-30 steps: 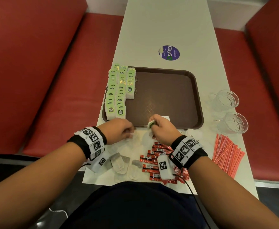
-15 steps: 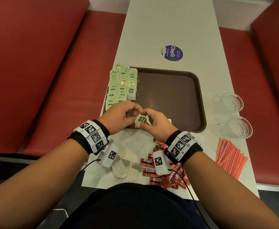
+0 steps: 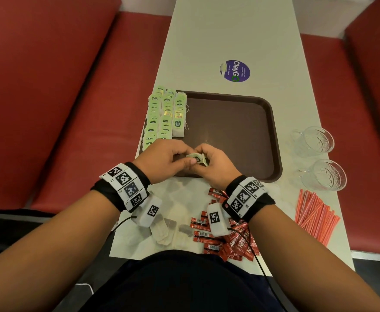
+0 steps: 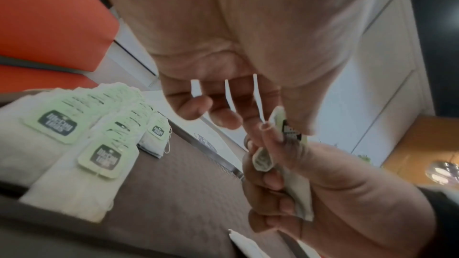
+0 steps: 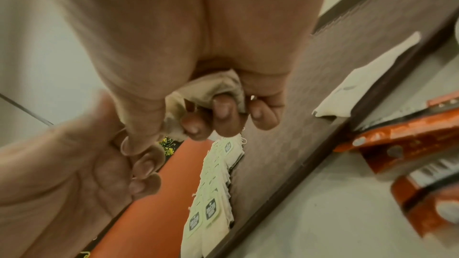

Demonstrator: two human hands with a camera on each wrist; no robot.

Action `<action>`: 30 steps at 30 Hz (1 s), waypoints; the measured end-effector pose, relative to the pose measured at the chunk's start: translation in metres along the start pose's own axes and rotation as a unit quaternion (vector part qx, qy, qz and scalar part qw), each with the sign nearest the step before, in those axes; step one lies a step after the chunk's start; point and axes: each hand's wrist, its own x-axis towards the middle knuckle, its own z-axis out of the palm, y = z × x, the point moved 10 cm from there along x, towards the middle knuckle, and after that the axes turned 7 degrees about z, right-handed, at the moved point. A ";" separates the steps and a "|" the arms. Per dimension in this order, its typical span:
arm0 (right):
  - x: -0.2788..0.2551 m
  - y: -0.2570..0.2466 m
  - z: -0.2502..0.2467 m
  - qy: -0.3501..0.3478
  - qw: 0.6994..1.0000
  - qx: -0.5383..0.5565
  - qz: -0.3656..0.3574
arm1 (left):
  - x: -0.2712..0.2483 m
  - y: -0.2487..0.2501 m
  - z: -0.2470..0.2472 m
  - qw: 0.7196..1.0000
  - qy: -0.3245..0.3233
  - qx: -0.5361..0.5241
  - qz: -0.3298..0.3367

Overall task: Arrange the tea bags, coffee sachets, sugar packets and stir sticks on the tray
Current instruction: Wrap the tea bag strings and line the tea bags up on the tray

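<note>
Both hands meet over the near edge of the brown tray (image 3: 241,122). My right hand (image 3: 211,164) grips a bunched tea bag (image 3: 197,158) with a green tag, seen crumpled in its fingers (image 5: 224,113) in the right wrist view. My left hand (image 3: 168,157) pinches that bag's green tag (image 4: 292,130) with thumb and forefinger. Rows of green-tagged tea bags (image 3: 162,115) lie along the tray's left side. Loose tea bags (image 3: 164,230) and red coffee sachets (image 3: 227,242) lie on the table near me. Orange stir sticks (image 3: 315,215) lie at the right.
Two clear glass cups (image 3: 313,143) stand right of the tray. A purple round sticker (image 3: 235,70) is on the white table (image 3: 229,30) beyond the tray. Red bench seats (image 3: 60,97) flank the table on both sides. A white packet (image 5: 367,77) lies on the tray's near rim.
Both hands rose from the table's near part to the tray's front edge. The left hand came to the right hand and took hold of the tea bag's tag.
</note>
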 end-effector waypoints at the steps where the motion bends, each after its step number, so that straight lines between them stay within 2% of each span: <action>1: 0.001 0.000 -0.001 0.007 1.000 -0.014 -0.007 | 0.001 -0.001 -0.003 1.000 0.006 0.018 -0.001; 6: 0.003 -0.009 -0.002 0.043 0.996 -0.060 -0.051 | 0.009 -0.003 -0.005 0.994 -0.030 0.101 0.016; 12: 0.005 -0.016 -0.005 0.070 0.988 -0.110 -0.078 | 0.017 0.004 -0.011 0.990 -0.005 0.133 0.050; 17: 0.011 -0.015 -0.015 0.093 0.987 -0.108 -0.069 | 0.014 -0.020 -0.006 0.998 0.030 0.016 -0.043; 20: 0.015 -0.010 -0.015 0.084 0.991 -0.097 -0.032 | 0.018 -0.036 -0.012 0.996 0.044 0.008 -0.083; 23: 0.018 0.000 -0.012 0.050 0.994 -0.092 0.023 | 0.032 -0.064 -0.025 0.984 0.020 0.098 -0.145; 27: 0.018 0.000 -0.015 0.020 0.998 -0.040 0.054 | 0.057 -0.105 -0.016 0.953 -0.105 0.204 -0.200; 30: 0.021 -0.001 -0.018 0.019 0.997 -0.047 0.054 | 0.076 -0.119 -0.018 0.947 -0.102 0.230 -0.200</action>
